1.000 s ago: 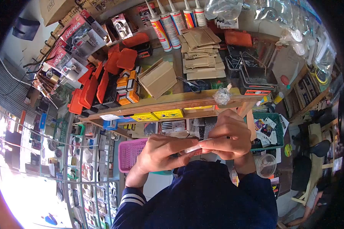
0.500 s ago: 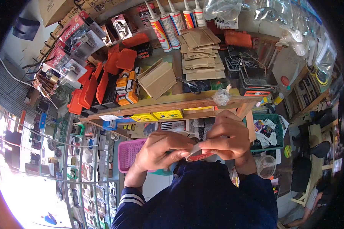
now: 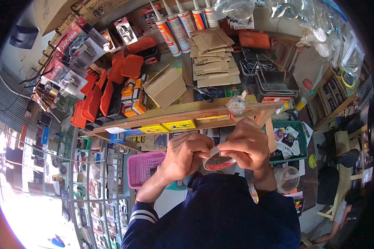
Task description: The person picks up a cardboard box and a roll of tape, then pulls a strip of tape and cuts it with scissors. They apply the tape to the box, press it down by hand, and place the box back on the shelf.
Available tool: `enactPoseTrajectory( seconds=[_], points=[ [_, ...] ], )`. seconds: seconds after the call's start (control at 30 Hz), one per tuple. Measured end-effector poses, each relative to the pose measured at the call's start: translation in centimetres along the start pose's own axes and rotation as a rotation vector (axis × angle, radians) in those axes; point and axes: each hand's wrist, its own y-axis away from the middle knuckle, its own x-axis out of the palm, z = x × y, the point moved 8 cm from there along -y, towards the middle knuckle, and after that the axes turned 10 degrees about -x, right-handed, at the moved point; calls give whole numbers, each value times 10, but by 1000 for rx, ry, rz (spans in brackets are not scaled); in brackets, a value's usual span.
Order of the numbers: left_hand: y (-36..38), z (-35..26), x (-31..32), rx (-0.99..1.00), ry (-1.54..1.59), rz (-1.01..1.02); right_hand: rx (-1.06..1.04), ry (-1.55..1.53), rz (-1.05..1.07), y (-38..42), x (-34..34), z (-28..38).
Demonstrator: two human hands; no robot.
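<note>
Tape roll (image 3: 217,163) with a red and white label sits between my two hands, close in front of my chest and below the edge of the wooden counter (image 3: 183,111). My right hand (image 3: 246,146) holds the roll from above, the fingers curled over its rim, so this grip is pressed on the roll. My left hand (image 3: 183,155) meets it from the other side; its thumb and first fingers pinch the loose pale end of the tape at the top of the roll. The two hands touch each other over the roll. Under my left hand, a little lower, stands a pink basket (image 3: 142,167), and just beside my right hand is a green basket (image 3: 300,143) with small cards in it. On the counter above lie scissors (image 3: 203,93), a stack of brown paper bags (image 3: 212,58) and orange cases (image 3: 112,89), well apart from my hands. Sealant tubes (image 3: 174,25) stand at the back.
</note>
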Motion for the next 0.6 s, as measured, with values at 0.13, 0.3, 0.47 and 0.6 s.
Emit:
enactPoseTrajectory(
  seconds=[0.13,0.3,0.47,0.6],
  points=[
    [2,7,5,-58,42,-22,78,-23,-17,6,2,-5],
    [12,16,11,-140,120,-70,128,-14,-5,17,7,-9],
    [34,29,13,-241,192,-140,367,-80,-20,51,23,-23],
    [48,40,23,-405,443,32,677,-338,-91,96,46,-30]
  ],
)
